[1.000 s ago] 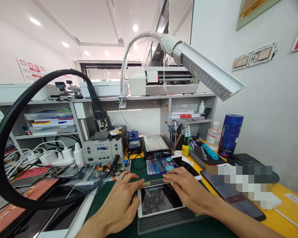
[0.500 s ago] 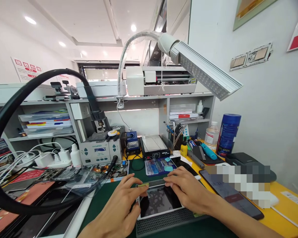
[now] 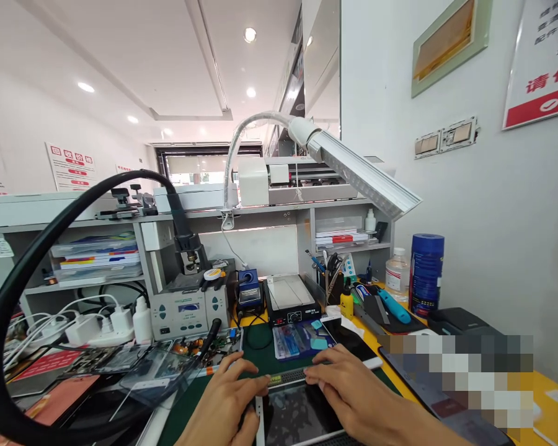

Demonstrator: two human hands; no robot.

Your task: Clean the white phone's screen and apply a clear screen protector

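A white-framed tablet (image 3: pixel 298 414) with a dark, blotchy screen lies face up on a dark perforated plate (image 3: pixel 292 376), over a green mat (image 3: pixel 181 406). At its upper left corner my left hand (image 3: pixel 230 396) has bent fingers on the edge and the thumb along the side. My right hand (image 3: pixel 348 390) grips the upper right part, fingertips at the top edge and thumb over the screen. A small yellow label (image 3: pixel 275 380) shows on the plate between the hands. The tablet's lower edge is cut off by the frame.
A black flexible arm (image 3: pixel 41 238) loops along the left. Behind the mat stand a grey soldering station (image 3: pixel 188 313) and a black-framed heating plate (image 3: pixel 291 297). A white phone (image 3: pixel 348 344) lies beyond my right hand. Overhead hangs a lamp (image 3: pixel 363 173).
The view has tilted upward, so the bench sits lower in the picture. My hands stay at the tablet's upper corners, with only slight finger shifts.
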